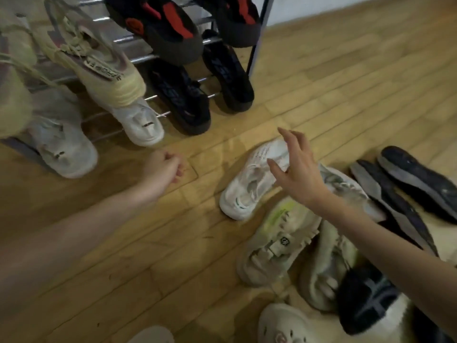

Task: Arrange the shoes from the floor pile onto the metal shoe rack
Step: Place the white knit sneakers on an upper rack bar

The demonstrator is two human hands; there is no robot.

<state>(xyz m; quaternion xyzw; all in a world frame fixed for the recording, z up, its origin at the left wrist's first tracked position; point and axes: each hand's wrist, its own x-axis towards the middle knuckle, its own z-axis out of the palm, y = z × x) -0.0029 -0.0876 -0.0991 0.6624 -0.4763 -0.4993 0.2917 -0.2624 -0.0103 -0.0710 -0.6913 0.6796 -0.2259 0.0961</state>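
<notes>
Head view, one frame, motion blur on the left edge. Landmark: the metal shoe rack [138, 58], top left, chrome bars with a dark upright post on its right side.

On the rack: a black-and-red pair [170, 26] on the upper bars, a black pair [183, 100] below it on the lower bars, pale yellow high-tops [103, 68] left of those, and white sneakers [141, 122] on the lowest bars at the rack's front, toes pointing out over the wooden floor [148, 243].

Floor pile sits well to the right of the rack and nearer the camera. The white sneaker [249, 184] is the pile's closest shoe to the rack, lying on the floor with its opening up. Past it, further from the rack: a cream chunky shoe [274, 241], a grey-white sneaker [346, 184], dark shoes sole-up [408, 179], a black shoe with grey stripes [371, 293], and a white clog [279, 325] at the bottom edge.

Right hand [299, 172] hovers over the white sneaker, fingers spread and loosely curved, thumb apart; cannot tell if any fingertip touches the shoe. Nothing gripped.

Left hand [165, 167] is just in front of the rack's lowest bars, above bare floor, fingers curled into a loose fist, empty as far as visible.
</notes>
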